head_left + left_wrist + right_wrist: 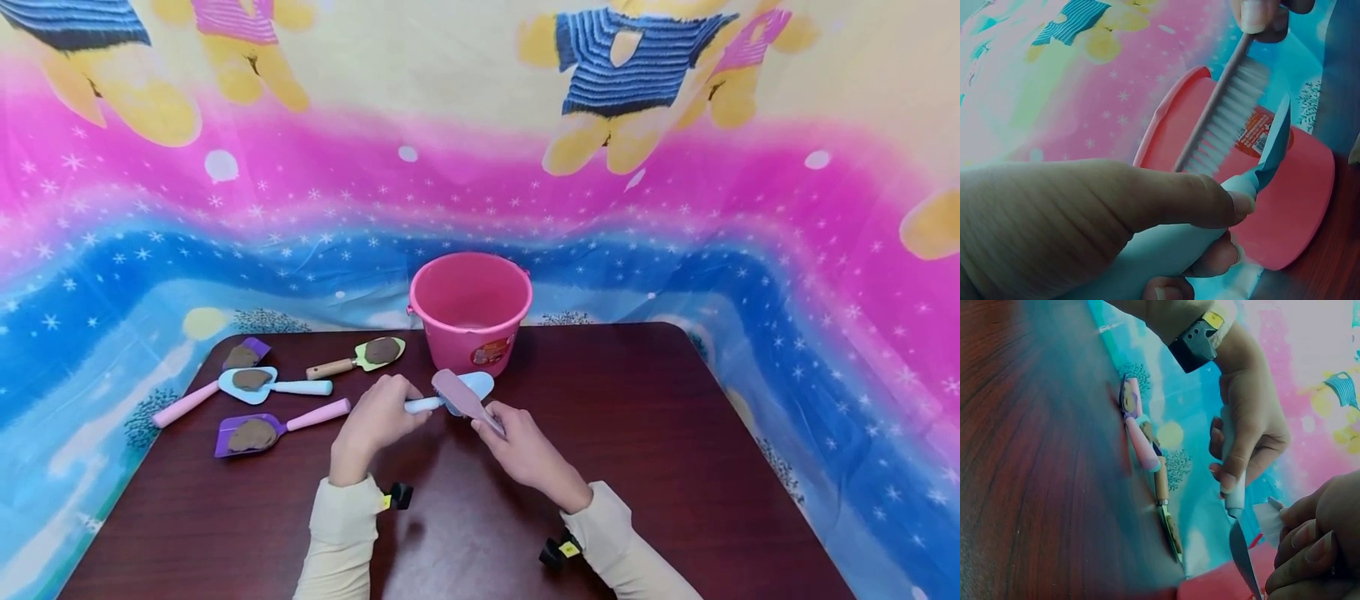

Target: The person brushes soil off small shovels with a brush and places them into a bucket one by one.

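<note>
In front of the pink bucket [463, 335] at the far edge of the tabletop [637, 450], the left hand [378, 414] curls round a blue trowel [480, 383] while the right hand [527, 450] grips a brush [463, 397] over it, seemingly for brushing, which calls for steady strokes.

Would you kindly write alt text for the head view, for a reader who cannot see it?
A person's left hand grips a light blue trowel while the right hand holds a pinkish brush over its blade, before a pink bucket. To the left, four trowels bearing brown lumps lie on a dark reddish-brown table.
</note>
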A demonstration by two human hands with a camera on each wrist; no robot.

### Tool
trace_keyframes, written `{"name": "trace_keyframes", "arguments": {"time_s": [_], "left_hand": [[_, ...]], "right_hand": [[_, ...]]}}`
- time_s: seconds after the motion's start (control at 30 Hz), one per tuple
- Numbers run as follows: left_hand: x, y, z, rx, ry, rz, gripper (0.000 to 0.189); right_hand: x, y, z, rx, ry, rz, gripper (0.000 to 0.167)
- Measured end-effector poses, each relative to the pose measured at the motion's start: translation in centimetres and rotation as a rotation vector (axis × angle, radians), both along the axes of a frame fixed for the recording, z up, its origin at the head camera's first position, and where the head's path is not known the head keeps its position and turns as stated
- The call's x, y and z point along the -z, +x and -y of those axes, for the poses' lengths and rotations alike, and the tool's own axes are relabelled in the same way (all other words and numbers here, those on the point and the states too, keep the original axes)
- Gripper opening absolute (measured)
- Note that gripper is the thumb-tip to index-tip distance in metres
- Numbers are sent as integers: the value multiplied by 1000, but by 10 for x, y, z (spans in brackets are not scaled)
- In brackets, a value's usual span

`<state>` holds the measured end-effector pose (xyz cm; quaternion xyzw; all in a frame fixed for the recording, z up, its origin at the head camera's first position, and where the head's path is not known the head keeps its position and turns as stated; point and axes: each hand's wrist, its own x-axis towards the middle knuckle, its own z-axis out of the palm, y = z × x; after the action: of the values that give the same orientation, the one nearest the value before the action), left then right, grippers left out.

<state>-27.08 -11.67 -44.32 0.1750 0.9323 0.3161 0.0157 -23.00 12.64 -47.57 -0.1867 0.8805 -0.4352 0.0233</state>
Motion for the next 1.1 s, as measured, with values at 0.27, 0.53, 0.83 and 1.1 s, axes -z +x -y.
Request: {"name": "trace_keyframes", "arguments": {"time_s": [0.27, 0.53, 0.83, 1.1], "left_hand": [[-5, 1, -1, 16, -2, -16, 9], [-7, 2, 3, 7, -4, -14, 7], [-8, 1, 9, 5, -16, -61, 8], [-9, 1, 14, 3, 4, -41, 10]], "right_hand": [[1, -2, 0, 23, 37, -12, 10], [0, -7, -8, 98, 67, -24, 10], [-6, -14, -23, 146, 47, -30, 15], [-13, -16, -33, 187, 48, -14, 16]]}}
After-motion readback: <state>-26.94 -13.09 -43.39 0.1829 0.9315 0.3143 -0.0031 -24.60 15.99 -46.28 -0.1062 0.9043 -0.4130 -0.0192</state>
